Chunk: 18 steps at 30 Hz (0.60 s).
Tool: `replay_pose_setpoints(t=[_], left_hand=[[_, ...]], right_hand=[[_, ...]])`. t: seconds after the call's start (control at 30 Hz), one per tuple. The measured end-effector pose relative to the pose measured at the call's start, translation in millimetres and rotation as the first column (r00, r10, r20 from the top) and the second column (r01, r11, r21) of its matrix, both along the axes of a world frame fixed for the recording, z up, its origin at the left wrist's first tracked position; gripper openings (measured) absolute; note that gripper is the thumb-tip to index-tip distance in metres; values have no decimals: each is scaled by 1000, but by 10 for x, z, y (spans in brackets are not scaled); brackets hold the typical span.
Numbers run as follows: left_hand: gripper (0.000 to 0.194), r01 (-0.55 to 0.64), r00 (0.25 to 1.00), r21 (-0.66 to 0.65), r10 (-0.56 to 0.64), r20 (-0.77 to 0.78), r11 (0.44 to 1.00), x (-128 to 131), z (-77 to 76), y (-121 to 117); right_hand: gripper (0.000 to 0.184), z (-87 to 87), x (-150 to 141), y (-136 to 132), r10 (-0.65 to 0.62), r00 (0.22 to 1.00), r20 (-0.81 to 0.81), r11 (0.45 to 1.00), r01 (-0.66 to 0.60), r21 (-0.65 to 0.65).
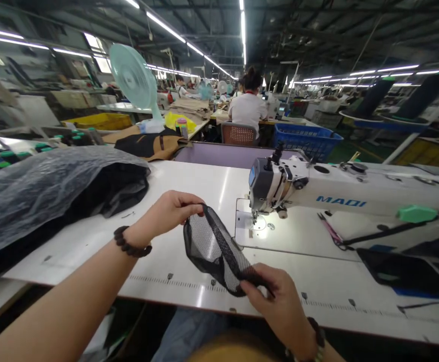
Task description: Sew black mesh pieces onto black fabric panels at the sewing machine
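Note:
A piece of black mesh fabric (219,241) stretches between my two hands, just above the white sewing table (159,266). My left hand (172,213) pinches its upper left corner between thumb and fingers. Lower and to the right, my right hand (275,291) grips the opposite end near the table's front edge. The cloth looks folded, with a darker band running along it. Beyond the mesh, to the right, stands a white sewing machine (302,186); its needle area is apart from the fabric.
Plastic-wrapped dark material (53,186) covers the table's left side. Pink-handled snips (330,231) and a black tray (404,271) lie right. Behind are a green fan (132,75), a blue crate (305,138), thread cones (423,95) and a seated person (248,108).

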<state>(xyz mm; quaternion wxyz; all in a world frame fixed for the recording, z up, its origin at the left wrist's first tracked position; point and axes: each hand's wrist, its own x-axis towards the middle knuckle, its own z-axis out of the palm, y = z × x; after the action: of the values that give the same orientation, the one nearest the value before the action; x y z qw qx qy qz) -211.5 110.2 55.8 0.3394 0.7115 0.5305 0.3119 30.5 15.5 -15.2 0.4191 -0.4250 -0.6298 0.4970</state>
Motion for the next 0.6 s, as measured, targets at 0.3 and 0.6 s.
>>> replay_pose_setpoints(t=[0.3,0.6], left_hand=[[37,362,888,-35,-333,318,932,-64,-83,-98],[42,222,967,-228,-244,-70,948,-72,-377,25]], right_hand=[[68,-185,34,202,-142,912,-384,960,32,-279],[49,-311,-170,277,-208,902,-377,967,130,-220]])
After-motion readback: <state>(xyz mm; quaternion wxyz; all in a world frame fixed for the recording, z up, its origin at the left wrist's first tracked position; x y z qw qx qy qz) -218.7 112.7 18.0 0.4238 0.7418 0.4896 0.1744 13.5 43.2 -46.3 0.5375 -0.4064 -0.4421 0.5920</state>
